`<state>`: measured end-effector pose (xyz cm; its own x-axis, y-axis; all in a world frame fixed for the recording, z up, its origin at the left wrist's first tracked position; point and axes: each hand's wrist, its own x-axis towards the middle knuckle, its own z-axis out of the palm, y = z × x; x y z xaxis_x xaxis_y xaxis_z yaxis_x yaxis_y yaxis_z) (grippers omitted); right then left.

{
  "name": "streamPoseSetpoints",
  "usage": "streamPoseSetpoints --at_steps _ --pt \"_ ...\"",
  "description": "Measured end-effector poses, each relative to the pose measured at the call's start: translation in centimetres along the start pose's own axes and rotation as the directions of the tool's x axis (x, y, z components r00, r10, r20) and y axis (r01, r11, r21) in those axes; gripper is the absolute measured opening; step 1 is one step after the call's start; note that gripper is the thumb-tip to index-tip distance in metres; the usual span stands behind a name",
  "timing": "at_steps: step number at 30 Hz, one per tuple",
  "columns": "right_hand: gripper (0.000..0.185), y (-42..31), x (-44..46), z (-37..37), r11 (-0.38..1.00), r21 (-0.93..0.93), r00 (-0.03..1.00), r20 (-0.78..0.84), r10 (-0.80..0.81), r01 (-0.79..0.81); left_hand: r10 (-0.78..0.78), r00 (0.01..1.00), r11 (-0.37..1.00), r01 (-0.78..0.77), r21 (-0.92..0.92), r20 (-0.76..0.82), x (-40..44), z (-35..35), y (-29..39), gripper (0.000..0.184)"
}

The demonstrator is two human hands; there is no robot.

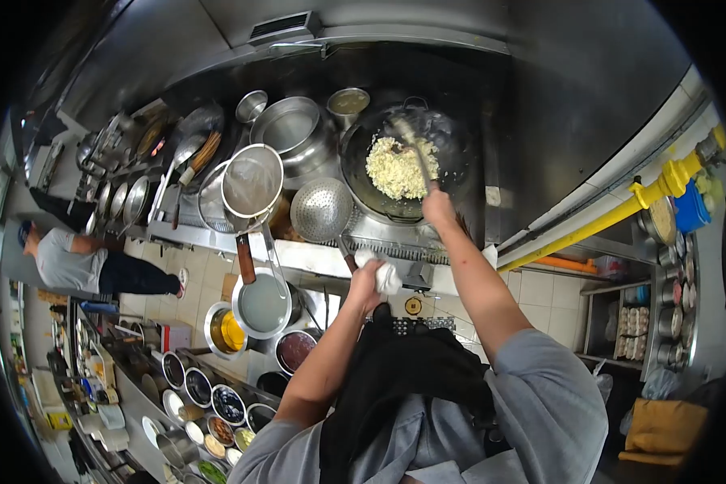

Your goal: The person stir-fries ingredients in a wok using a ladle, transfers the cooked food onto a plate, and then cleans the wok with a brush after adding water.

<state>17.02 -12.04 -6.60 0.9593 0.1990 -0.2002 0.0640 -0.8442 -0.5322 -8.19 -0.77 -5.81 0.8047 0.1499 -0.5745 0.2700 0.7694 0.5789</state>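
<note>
My right hand [438, 207] is wrapped around the handle of a ladle [422, 164] at the wok's near right side. The ladle's head is blurred by motion. In the black wok [452, 153] lies a heap of pale yellow, fried-rice-like food [395, 176], which the ladle reaches across. My left hand [365, 284] is closed on a folded white cloth [389, 279] in front of the stove's edge. Just beyond it, the handle of a perforated strainer [322, 210] points toward this hand; whether they touch I cannot tell.
Left of the wok stand a large metal pot [286, 125] and a fine-mesh sieve [252, 181]. Below them are a pot of cloudy liquid [264, 305] and a bowl of yellow oil [231, 331]. A yellow pipe [597, 222] runs along the right wall. Another person [73, 258] is at far left.
</note>
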Motion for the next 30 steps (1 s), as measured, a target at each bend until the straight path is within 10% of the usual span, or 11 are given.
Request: streamPoseSetpoints --at_steps 11,17,20,24,30 --pt "0.055 -1.2 -14.1 -12.0 0.793 -0.596 0.992 0.091 -0.088 0.126 -0.335 0.938 0.936 0.342 -0.083 0.087 16.5 3.9 4.3 0.029" --pt "0.042 -3.8 -18.3 -18.5 0.673 -0.726 0.989 0.13 -0.065 0.14 -0.242 0.967 0.969 0.235 -0.08 -0.085 21.2 3.8 2.0 0.02" --pt "0.034 -6.5 -19.2 -21.8 0.719 -0.663 0.972 0.223 -0.076 0.209 -0.151 0.983 0.983 0.16 0.086 -0.105 19.3 3.6 0.8 0.027" --pt "0.034 -7.0 -18.6 -21.6 0.735 -0.657 0.956 0.291 0.042 0.168 -0.135 0.985 0.972 0.11 -0.206 -0.111 7.3 8.3 4.2 0.024" --pt "0.039 -3.0 -13.9 -9.5 0.876 -0.483 0.997 -0.057 -0.049 0.015 -0.001 0.992 0.956 0.037 0.292 -0.123 13.6 0.0 -2.7 0.022"
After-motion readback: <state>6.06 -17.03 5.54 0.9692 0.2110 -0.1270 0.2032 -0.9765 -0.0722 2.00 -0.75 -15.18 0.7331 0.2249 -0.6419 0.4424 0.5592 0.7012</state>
